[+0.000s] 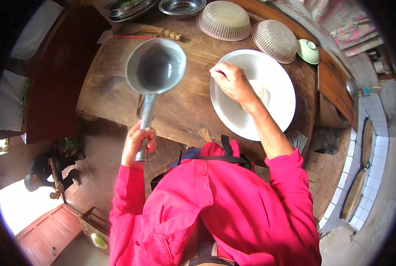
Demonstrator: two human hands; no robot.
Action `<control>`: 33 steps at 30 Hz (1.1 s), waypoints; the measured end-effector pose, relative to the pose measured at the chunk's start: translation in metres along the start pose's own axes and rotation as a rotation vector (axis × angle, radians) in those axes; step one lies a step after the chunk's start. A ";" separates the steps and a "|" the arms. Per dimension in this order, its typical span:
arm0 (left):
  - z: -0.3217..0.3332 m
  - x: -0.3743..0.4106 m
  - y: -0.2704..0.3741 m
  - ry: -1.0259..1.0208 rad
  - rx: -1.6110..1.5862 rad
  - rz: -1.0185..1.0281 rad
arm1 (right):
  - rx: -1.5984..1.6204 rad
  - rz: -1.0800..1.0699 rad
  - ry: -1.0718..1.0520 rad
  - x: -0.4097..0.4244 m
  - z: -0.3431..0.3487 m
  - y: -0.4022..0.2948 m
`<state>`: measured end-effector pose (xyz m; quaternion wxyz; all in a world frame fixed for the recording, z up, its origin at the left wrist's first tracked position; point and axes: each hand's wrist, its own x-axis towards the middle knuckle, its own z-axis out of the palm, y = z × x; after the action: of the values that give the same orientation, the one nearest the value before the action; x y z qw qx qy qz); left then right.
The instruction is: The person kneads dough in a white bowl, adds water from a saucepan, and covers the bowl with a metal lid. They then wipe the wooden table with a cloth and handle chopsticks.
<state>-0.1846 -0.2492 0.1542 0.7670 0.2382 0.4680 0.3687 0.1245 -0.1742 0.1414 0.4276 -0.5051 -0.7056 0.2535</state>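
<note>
My left hand (pixel 138 144) is closed around the handle of a metal ladle (pixel 156 66), whose round bowl is raised over the left part of the wooden table (pixel 181 114). The bowl looks dark and shiny inside; whether it holds liquid I cannot tell. My right hand (pixel 232 79) is above the left side of a large white basin (pixel 281 86), its fingers bent together; I cannot tell whether something small is between them. Some pale stuff (pixel 258 89) lies in the bottom of the basin, partly hidden by my right forearm.
Upturned plastic baskets (pixel 223 20) (pixel 275 40) and a green bowl (pixel 308 51) line the table's far side. A straw brush (pixel 168 33) and metal basin (pixel 182 6) stand at the back. Another person (pixel 46 169) is low down at left. A tiled stove (pixel 374 156) is at right.
</note>
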 end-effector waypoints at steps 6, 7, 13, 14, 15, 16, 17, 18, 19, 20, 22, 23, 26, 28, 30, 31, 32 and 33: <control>0.051 -0.007 -0.004 -0.092 0.111 -0.044 | -0.285 -0.117 -0.241 0.036 0.011 -0.009; 0.058 -0.007 -0.005 -0.095 0.096 -0.067 | -0.377 -0.121 -0.290 0.038 0.012 -0.006; 0.088 -0.010 -0.010 -0.166 0.196 -0.164 | -0.639 0.062 -0.503 0.038 0.003 0.025; 0.092 -0.009 -0.011 -0.189 0.198 -0.155 | -0.694 0.118 -0.586 0.038 0.000 0.030; 0.097 -0.008 -0.013 -0.193 0.208 -0.162 | -0.753 0.167 -0.654 0.037 -0.003 0.035; 0.101 -0.007 -0.014 -0.200 0.217 -0.169 | -0.690 0.196 -0.638 0.035 -0.007 0.039; 0.105 -0.005 -0.015 -0.208 0.226 -0.175 | -0.634 0.232 -0.620 0.033 -0.011 0.042; 0.109 -0.003 -0.016 -0.228 0.242 -0.189 | -0.593 0.285 -0.613 0.031 -0.016 0.044; 0.113 -0.001 -0.017 -0.233 0.238 -0.182 | -0.510 0.202 -0.518 0.029 -0.022 0.045; 0.117 0.000 -0.018 -0.232 0.238 -0.181 | -0.441 0.140 -0.432 0.027 -0.029 0.045; 0.125 0.002 -0.021 -0.225 0.220 -0.184 | -0.271 0.137 -0.274 0.021 -0.046 0.045; 0.129 0.004 -0.022 -0.220 0.206 -0.187 | -0.066 0.131 -0.254 0.016 -0.060 0.047; 0.138 0.007 -0.024 -0.203 0.178 -0.180 | 0.205 0.275 -0.063 -0.006 -0.097 0.062; 0.143 0.010 -0.027 -0.193 0.126 -0.180 | 0.470 0.238 0.062 -0.030 -0.111 0.085; 0.147 0.012 -0.028 -0.168 0.136 -0.160 | 0.139 0.335 0.186 -0.061 -0.100 0.111; 0.150 0.013 -0.029 -0.156 0.142 -0.152 | 0.005 0.390 0.239 -0.078 -0.091 0.125; 0.152 0.014 -0.030 -0.151 0.142 -0.137 | -0.140 0.318 0.094 -0.095 -0.079 0.135; 0.155 0.016 -0.032 -0.154 0.149 -0.121 | -0.302 0.373 -0.073 -0.109 -0.073 0.146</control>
<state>-0.0305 -0.2592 0.1928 0.8017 0.2937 0.4473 0.2664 0.2727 -0.2285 0.0251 0.2672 -0.6753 -0.6449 0.2378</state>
